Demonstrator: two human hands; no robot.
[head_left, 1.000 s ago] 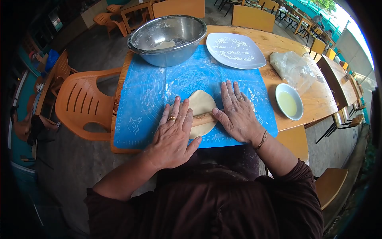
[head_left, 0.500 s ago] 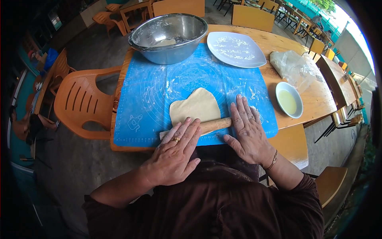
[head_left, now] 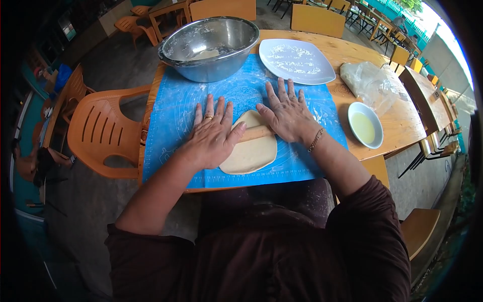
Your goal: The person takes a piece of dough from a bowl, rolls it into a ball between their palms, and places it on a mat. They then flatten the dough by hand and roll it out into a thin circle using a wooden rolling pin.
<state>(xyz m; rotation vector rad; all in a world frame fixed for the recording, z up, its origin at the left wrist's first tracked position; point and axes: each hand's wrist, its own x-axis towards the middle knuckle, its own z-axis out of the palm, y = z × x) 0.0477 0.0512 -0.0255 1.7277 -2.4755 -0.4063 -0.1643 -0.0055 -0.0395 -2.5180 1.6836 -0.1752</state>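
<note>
A wooden rolling pin (head_left: 255,133) lies across a flat sheet of pale dough (head_left: 249,157), over its upper half. My left hand (head_left: 212,132) rests palm down on the pin's left end, fingers stretched out and spread, a ring on one finger. On the right end lies my right hand (head_left: 288,111), also flat with its fingers apart. Both hands cover the ends of the pin, so only its middle shows. Under the dough is a blue silicone baking mat (head_left: 176,118) printed with circles and a ruler scale, dusted with flour.
Behind the mat stand a steel mixing bowl (head_left: 211,68) with some dough inside and a white plate (head_left: 302,75) streaked with flour. At right are a crumpled plastic bag (head_left: 370,83) and a small bowl (head_left: 366,126) of yellowish liquid. An orange chair (head_left: 103,133) is at left.
Both hands have moved forward, away from my body, and the rolling pin has rolled from the dough's near edge to its upper part. The near part of the dough is now uncovered.
</note>
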